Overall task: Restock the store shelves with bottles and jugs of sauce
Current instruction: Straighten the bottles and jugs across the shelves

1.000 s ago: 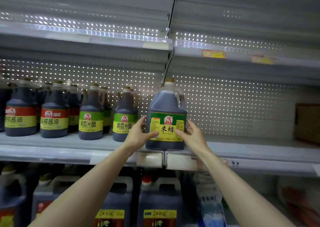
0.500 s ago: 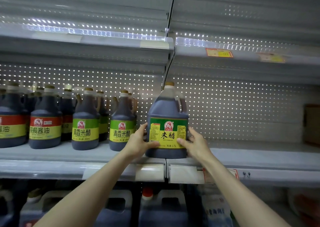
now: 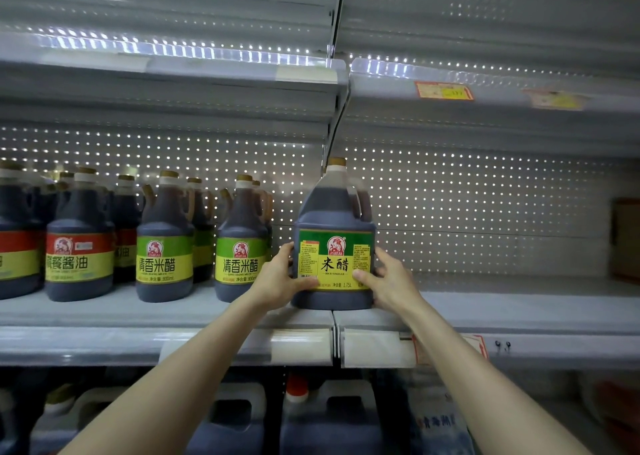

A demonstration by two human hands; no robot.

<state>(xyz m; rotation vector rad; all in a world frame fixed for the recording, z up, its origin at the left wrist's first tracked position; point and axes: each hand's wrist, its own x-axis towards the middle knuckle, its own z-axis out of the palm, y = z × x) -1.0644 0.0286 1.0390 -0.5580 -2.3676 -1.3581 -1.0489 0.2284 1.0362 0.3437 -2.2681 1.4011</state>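
both forearms reach up from the bottom of the view. below them, large jugs (image 3: 332, 420) with moulded handles sit on the lowest level, blurred. left hand (image 3: 277, 278) clasps the left side of the rice vinegar jug (image 3: 334, 212), thumb lying over the label's lower edge, fingers wrapped round the side. right hand (image 3: 391, 281) clamps the right side the same way. the jug stands upright near the front of the middle shelf (image 3: 104, 316), right over the seam between two shelf sections, and its base looks to be resting on the shelf. just left of it are green-label bottles (image 3: 164, 239), then a red-label bottle (image 3: 79, 243), with more rows behind. the perforated back panel (image 3: 467, 212) is lit through its holes. the upper shelf (image 3: 207, 70) edge carries a price tag (image 3: 444, 90).
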